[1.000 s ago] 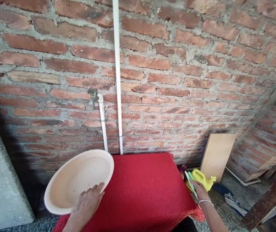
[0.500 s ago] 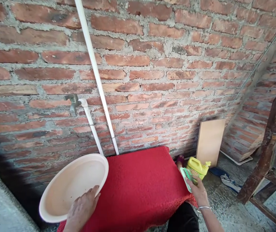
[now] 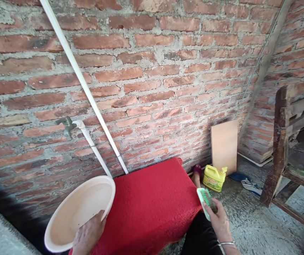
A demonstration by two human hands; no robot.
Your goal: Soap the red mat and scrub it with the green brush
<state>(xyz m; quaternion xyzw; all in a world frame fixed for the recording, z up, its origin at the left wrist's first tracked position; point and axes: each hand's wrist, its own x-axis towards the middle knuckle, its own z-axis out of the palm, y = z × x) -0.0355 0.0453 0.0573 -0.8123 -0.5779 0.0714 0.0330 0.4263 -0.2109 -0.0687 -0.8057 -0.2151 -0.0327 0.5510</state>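
A pale pink basin (image 3: 88, 198) is tilted at the lower left, its inside facing up and toward me. My left hand (image 3: 90, 232) grips its near right rim, fingers over the inside and the thumb near the edge. On the right, my right hand (image 3: 220, 219) is closed around a light green scrubbing brush (image 3: 205, 197), whose green bristles face up and left. Between the two hands lies a red fleecy cloth (image 3: 152, 209) covering a low, flat-topped piece. What supports the basin underneath is hidden.
A tap (image 3: 67, 126) on white pipe (image 3: 94, 145) juts from the brick wall (image 3: 146, 85). A yellow jug (image 3: 214, 179) stands on the floor before a leaning board (image 3: 224, 145). Slippers (image 3: 250, 186) and a wooden chair (image 3: 279, 148) are at the right. My foot (image 3: 196, 177) shows beyond the cloth.
My view has turned to the right. The right hand with the brush has moved down and toward me, away from the yellow jug. My left hand still grips the basin.
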